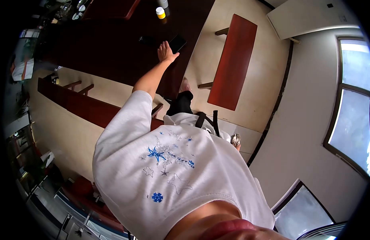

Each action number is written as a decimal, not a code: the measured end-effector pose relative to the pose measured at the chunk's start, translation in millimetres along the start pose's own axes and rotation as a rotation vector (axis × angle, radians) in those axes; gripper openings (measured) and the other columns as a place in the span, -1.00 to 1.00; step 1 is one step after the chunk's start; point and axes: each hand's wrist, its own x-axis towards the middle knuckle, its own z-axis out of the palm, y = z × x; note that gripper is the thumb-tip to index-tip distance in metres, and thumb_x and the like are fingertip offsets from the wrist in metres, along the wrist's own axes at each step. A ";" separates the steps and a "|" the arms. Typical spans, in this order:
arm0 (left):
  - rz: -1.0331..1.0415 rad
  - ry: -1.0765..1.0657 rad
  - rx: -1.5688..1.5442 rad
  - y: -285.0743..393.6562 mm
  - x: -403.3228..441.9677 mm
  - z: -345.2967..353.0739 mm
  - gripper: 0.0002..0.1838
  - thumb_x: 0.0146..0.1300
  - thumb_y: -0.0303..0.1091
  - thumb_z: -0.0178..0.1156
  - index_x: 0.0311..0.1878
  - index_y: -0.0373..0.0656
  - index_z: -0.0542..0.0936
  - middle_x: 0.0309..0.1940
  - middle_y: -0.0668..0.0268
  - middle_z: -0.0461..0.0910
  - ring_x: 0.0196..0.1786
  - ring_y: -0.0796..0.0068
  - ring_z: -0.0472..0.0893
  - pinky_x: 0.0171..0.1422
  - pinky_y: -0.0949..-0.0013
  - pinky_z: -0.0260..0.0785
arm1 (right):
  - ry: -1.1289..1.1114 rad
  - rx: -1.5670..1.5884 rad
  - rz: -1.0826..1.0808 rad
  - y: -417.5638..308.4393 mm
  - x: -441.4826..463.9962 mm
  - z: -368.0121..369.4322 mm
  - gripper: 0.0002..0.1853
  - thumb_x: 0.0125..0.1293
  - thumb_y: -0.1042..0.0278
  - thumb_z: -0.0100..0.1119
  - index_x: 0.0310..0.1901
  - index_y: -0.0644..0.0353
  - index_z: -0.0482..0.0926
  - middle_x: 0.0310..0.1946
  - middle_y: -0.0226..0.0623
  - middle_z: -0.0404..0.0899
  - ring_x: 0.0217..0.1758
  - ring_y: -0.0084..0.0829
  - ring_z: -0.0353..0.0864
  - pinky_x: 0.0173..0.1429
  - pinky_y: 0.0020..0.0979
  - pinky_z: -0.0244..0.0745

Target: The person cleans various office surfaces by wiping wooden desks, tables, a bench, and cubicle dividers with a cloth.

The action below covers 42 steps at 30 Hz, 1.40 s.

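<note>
My left hand (166,52) reaches out over the dark table (109,48), palm down, with its thumb spread from the fingers. It is at the near left edge of a black phone (177,43) and partly overlaps it. A small dark object (146,40) lies left of the fingers. Farther off stand a yellow and white bottle (160,13) and a grey cup (163,3). Low at my right side, my right hand (238,147) shows only in part, closed around a crumpled pale thing (235,139).
A red-brown bench (234,60) stands to the right of the table, and another long bench (85,110) runs along the left. A white wall with windows (355,120) is on the right. Black straps (209,121) hang at my waist.
</note>
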 end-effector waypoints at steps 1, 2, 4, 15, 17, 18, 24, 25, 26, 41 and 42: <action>0.025 -0.033 -0.036 -1.5 7.0 3.3 0.24 0.06 0.21 0.56 0.66 -0.16 0.11 0.64 0.11 0.23 0.64 0.11 0.25 0.70 0.00 0.10 | 0.025 -0.192 0.016 -10.7 -0.1 -2.9 -0.44 0.31 0.20 0.39 0.17 0.37 0.40 0.00 0.08 0.66 0.13 -0.14 0.69 0.18 -0.16 0.58; 0.091 0.005 -0.075 -6.2 13.3 10.8 0.22 0.07 0.20 0.56 0.64 -0.18 0.14 0.58 0.09 0.32 0.59 0.12 0.34 0.66 -0.02 0.17 | 0.045 -0.391 0.033 -33.7 -5.7 -7.1 -0.44 0.32 0.18 0.39 0.17 0.37 0.40 -0.01 0.07 0.66 0.13 -0.14 0.69 0.18 -0.16 0.58; 0.142 0.019 -0.163 -14.8 19.9 22.6 0.16 0.07 0.21 0.55 0.60 -0.17 0.22 0.46 0.10 0.45 0.48 0.10 0.46 0.52 -0.05 0.33 | 0.057 -0.534 -0.056 -68.5 -1.3 -3.7 -0.43 0.32 0.15 0.39 0.18 0.37 0.40 -0.02 0.07 0.66 0.11 -0.13 0.68 0.17 -0.14 0.57; 0.078 0.110 -0.197 -1.7 11.9 -4.2 -0.04 0.06 0.24 0.51 0.44 -0.06 0.40 0.11 0.20 0.63 0.12 0.12 0.65 0.23 -0.09 0.42 | -0.188 -0.566 -0.288 -236.7 88.3 55.1 -0.56 0.41 0.46 0.25 0.23 0.31 0.33 0.11 0.04 0.68 0.22 -0.16 0.71 0.27 -0.24 0.56; 0.066 0.132 -0.217 -3.5 13.6 -1.1 -0.05 0.05 0.22 0.52 0.43 -0.05 0.40 0.09 0.23 0.62 0.15 0.15 0.63 0.28 -0.14 0.37 | -0.210 -0.634 -0.330 -256.5 111.6 65.8 -0.55 0.41 0.45 0.27 0.23 0.30 0.32 0.08 0.07 0.69 0.20 -0.11 0.73 0.23 -0.22 0.58; 0.076 0.172 -0.202 -3.9 12.4 -1.8 -0.05 0.05 0.21 0.52 0.43 -0.04 0.40 0.08 0.22 0.62 0.18 0.17 0.61 0.31 -0.16 0.35 | -0.221 -0.666 -0.352 -268.5 121.2 72.6 -0.54 0.40 0.45 0.28 0.23 0.30 0.32 0.07 0.09 0.69 0.19 -0.08 0.73 0.21 -0.21 0.59; 0.055 0.221 -0.238 -1.4 10.3 -2.9 -0.05 0.03 0.17 0.55 0.42 -0.06 0.38 0.10 0.20 0.62 0.22 0.18 0.59 0.40 -0.20 0.31 | -0.277 -0.984 -0.480 -349.8 175.5 114.6 -0.51 0.38 0.44 0.30 0.26 0.24 0.33 0.02 0.19 0.70 0.16 0.11 0.73 0.15 -0.11 0.60; 0.048 0.213 -0.249 1.0 11.6 -3.5 -0.06 0.02 0.14 0.57 0.41 -0.07 0.40 0.07 0.20 0.62 0.20 0.18 0.59 0.39 -0.18 0.31 | -0.303 -0.982 -0.488 -359.3 187.9 120.2 -0.50 0.37 0.44 0.30 0.27 0.23 0.34 0.03 0.18 0.70 0.17 0.10 0.74 0.16 -0.12 0.60; 0.033 0.185 -0.257 2.0 12.6 -5.1 -0.06 0.01 0.14 0.57 0.40 -0.07 0.40 0.06 0.20 0.61 0.20 0.18 0.59 0.39 -0.17 0.31 | -0.327 -1.000 -0.479 -369.4 200.5 127.2 -0.49 0.37 0.41 0.31 0.28 0.23 0.34 0.03 0.17 0.70 0.16 0.09 0.74 0.16 -0.11 0.60; -0.252 -0.136 -0.136 48.5 34.2 -41.4 -0.06 -0.04 -0.05 0.58 0.43 -0.10 0.39 0.35 0.22 0.49 0.48 0.25 0.41 0.66 -0.21 -0.01 | -0.712 -1.258 -0.314 -480.0 539.1 262.8 -0.37 0.27 0.27 0.37 0.30 0.21 0.31 0.07 0.17 0.61 0.15 0.13 0.67 0.18 0.00 0.56; -0.281 -0.170 -0.134 51.5 33.6 -39.8 -0.05 -0.03 -0.05 0.57 0.44 -0.10 0.38 0.37 0.22 0.48 0.51 0.26 0.39 0.67 -0.22 -0.03 | -0.724 -1.204 -0.314 -509.1 555.2 287.0 -0.39 0.28 0.31 0.35 0.30 0.21 0.31 0.07 0.16 0.61 0.15 0.13 0.67 0.19 0.01 0.56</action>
